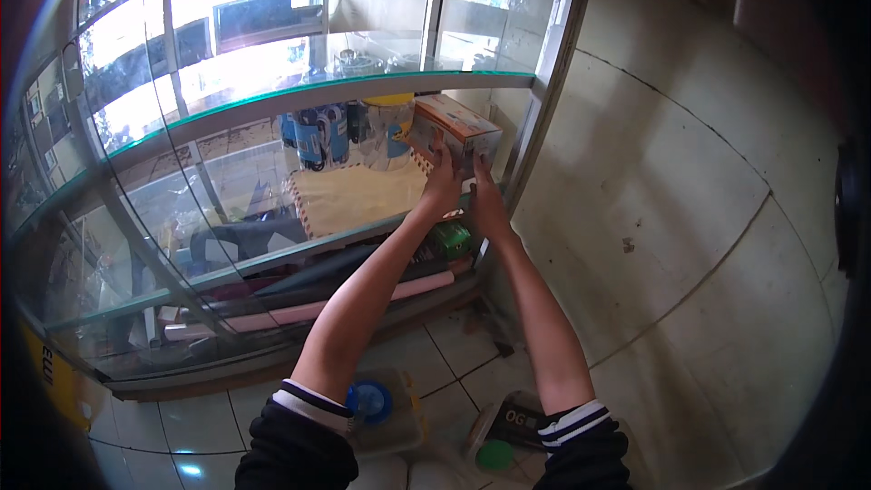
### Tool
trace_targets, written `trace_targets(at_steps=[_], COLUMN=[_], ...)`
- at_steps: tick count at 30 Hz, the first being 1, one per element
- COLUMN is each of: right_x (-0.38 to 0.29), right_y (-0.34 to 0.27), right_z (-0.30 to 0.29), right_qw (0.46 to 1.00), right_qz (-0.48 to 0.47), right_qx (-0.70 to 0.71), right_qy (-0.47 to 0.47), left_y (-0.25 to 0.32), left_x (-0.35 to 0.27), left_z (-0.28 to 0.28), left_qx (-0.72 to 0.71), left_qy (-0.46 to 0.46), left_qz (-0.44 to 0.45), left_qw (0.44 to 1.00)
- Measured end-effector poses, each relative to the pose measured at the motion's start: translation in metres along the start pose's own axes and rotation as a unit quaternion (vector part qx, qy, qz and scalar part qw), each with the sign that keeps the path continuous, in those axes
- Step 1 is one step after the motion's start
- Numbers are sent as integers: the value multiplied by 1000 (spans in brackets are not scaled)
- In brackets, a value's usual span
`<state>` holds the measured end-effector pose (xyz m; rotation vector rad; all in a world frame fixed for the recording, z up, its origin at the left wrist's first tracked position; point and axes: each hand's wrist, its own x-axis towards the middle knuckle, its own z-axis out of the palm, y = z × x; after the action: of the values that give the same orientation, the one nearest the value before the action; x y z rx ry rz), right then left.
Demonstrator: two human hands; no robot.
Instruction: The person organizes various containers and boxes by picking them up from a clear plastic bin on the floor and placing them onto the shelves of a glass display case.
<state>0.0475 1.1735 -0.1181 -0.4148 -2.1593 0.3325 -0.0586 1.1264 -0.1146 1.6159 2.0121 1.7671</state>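
Note:
A cardboard box [457, 114] with an orange-and-white top sits on the middle glass shelf, in the right corner of the display cabinet. My left hand [442, 184] lies along the box's left side, fingers spread against it. At the box's near end is my right hand [487, 201], its fingertips on the lower part. Between them, the two hands hold the box; its underside is hidden. Left of it stands a clear plastic jar [384, 143] with a yellow lid. Brown envelopes [354, 194] with striped edges lie flat in front of the jar.
Another jar [320, 139] holds dark cables. Glass shelf edges and a metal post [534, 129] frame the opening. Below are a green box [451, 239] and a pink roll [422, 284]. Plastic containers with a blue lid [373, 401] and a green lid [495, 454] stand on the tiled floor.

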Motion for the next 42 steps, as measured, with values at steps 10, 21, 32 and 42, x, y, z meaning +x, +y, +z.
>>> trace_targets(at_steps=[10, 21, 32, 42], right_x=[-129, -373, -548, -520], right_y=[-87, -89, -8, -28], right_z=[-145, -249, -155, -161], right_qw=[992, 938, 868, 822], right_qz=[67, 340, 492, 569], right_qx=[31, 63, -65, 13], right_qy=[-103, -1, -5, -17], left_y=[116, 106, 79, 67], left_x=[-154, -351, -427, -435], left_z=[-35, 65, 147, 146], left_qx=[-110, -269, 17, 27], left_qy=[-103, -346, -415, -416], left_qz=[60, -87, -339, -310], left_qw=[987, 894, 844, 855])
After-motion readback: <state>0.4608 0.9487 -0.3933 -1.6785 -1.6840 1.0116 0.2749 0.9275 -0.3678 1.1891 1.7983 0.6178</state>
